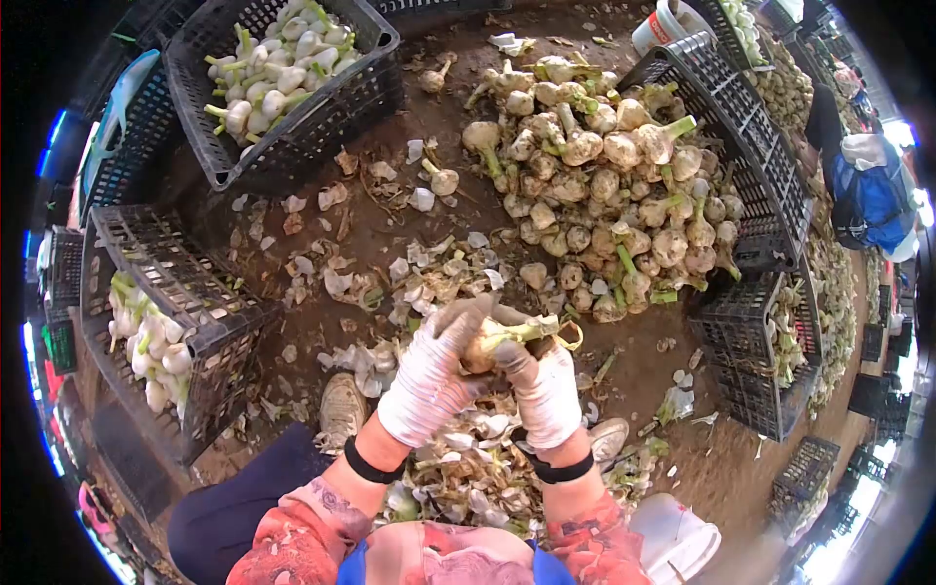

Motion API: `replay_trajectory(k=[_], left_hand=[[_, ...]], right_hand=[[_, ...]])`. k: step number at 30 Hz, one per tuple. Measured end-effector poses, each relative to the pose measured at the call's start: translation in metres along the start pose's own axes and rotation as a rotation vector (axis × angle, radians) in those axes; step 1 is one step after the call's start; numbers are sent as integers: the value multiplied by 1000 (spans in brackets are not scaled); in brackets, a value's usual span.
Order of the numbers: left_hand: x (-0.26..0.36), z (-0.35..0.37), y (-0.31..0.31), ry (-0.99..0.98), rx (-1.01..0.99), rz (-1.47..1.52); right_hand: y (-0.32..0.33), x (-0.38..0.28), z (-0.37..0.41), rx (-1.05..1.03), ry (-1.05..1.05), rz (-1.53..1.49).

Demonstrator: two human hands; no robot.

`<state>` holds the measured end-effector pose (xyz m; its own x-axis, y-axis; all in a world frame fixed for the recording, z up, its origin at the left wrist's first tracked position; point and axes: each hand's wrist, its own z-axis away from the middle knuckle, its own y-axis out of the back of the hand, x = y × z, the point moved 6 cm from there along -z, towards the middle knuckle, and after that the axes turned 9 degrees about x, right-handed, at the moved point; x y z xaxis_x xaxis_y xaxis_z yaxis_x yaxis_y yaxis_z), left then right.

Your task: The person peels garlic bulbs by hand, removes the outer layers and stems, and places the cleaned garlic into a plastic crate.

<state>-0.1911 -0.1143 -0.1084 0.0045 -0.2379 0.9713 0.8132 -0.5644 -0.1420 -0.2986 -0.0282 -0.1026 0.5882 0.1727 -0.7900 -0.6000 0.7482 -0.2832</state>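
A garlic bulb (485,346) with a cut green stem is held between my two gloved hands, above a litter of peeled skins. My left hand (436,366) wraps its fingers round the bulb from the left. On the other side, my right hand (539,380) is closed at the stem, where a strip of skin (572,336) curls away. Both gloves are white with dirty grey fingers. Beyond my hands lies a large heap of unpeeled, soil-stained garlic (609,185).
At upper left stands a black crate (292,136) of clean white garlic. Another crate (229,361) with cleaned bulbs is at left. Black crates (746,341) also flank the heap at right. Loose skins (429,278) cover the dirt floor between my shoes (343,409).
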Motion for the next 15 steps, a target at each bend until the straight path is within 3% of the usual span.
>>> replay_trajectory(k=[1,2,6,8,10,13,14,15], left_hand=[[-9,1,-4,204,-23,238],[7,1,-1,-281,-66,-359],[20,5,0,-414,-30,-533],[2,2,6,-197,-42,-393],[4,3,5,-111,-50,-239],[9,4,7,170,-27,45],[-4,8,10,327,38,228],[1,7,11,332,71,162]], right_hand=[[1,3,-1,1,33,40],[3,4,-1,-5,-1,17],[-3,-7,8,-74,-157,-54],[0,-2,3,-59,-144,-50],[6,7,-2,-49,-132,-47],[8,5,-3,-90,-146,250],[13,14,-7,-123,-18,250],[18,20,-9,-131,-18,268]])
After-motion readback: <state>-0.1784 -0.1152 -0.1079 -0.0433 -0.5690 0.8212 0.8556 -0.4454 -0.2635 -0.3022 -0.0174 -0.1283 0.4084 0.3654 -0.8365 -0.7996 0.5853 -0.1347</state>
